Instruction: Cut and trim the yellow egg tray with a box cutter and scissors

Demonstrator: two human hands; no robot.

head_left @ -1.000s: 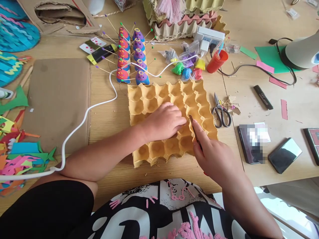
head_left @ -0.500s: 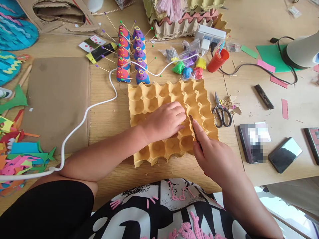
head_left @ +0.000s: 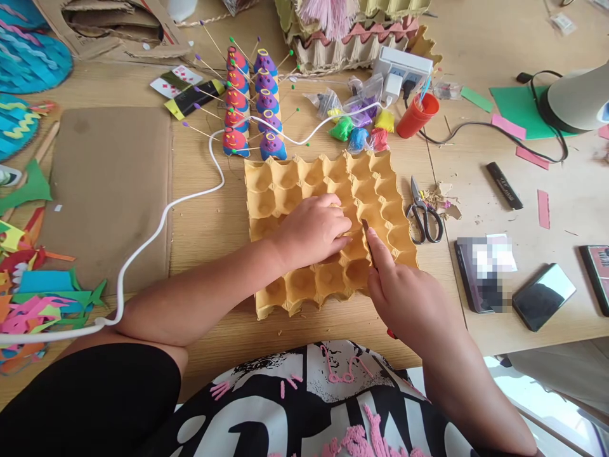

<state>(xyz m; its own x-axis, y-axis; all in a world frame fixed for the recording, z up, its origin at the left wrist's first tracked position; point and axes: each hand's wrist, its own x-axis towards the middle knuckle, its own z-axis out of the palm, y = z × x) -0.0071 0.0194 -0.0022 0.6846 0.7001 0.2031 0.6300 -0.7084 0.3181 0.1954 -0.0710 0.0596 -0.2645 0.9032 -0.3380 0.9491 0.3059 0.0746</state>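
A yellow pulp egg tray (head_left: 311, 172) lies on the table before me. My left hand (head_left: 316, 227) rests on its middle, fingers curled down over the ridges between the cups; the fingertips are partly hidden. My right hand (head_left: 404, 295) is closed round a slim dark craft knife (head_left: 370, 244), its index finger stretched along the top. The blade's tip touches or nearly touches a ridge right of my left fingers. Most of the handle is inside my palm, with a bit of red showing below it.
Scissors (head_left: 421, 212) and scraps lie right of the tray. Behind it stand painted cones (head_left: 272, 145) with pins, bags of coloured clay (head_left: 358, 138) and a red cup (head_left: 417, 115). A white cable (head_left: 166, 212) crosses the left side near a cardboard sheet (head_left: 109, 190). A phone (head_left: 545, 296) lies right.
My left hand has shifted very slightly left on the tray. The knife and my right hand stay at almost the same spot.
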